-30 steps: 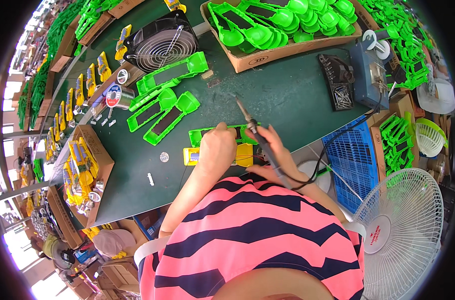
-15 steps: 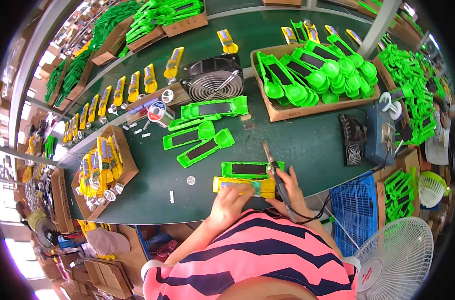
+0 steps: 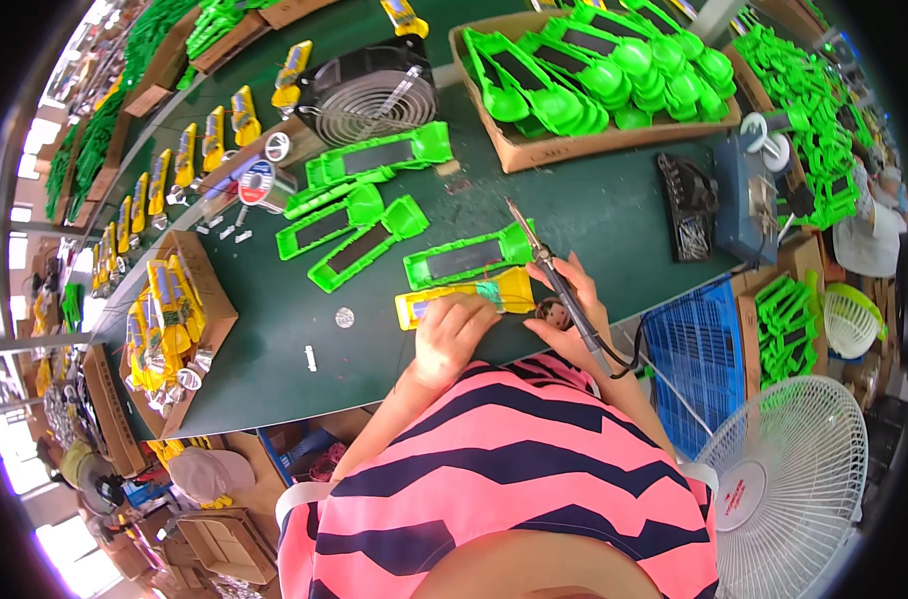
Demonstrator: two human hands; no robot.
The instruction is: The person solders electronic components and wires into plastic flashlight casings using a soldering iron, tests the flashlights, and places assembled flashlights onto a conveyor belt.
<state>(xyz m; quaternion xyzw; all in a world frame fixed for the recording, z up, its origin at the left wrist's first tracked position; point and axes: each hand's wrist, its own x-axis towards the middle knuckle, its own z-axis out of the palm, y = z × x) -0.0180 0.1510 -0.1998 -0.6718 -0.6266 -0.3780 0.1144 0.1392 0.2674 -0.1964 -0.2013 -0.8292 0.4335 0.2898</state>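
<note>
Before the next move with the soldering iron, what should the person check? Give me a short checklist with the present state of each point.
1. Right hand grips the soldering iron: ok, fingers wrap its handle.
2. Left hand steadies the yellow housing: ok, it rests on the housing's near edge.
3. Iron tip away from fingers: ok, the tip points up and away over the green housing.
4. Iron cable free: cannot tell, it runs off the table edge beside the blue crate.
5. Tip is hot and tinned: cannot tell.
6. Wires at the yellow housing's right end are in place: cannot tell, too small.
</note>
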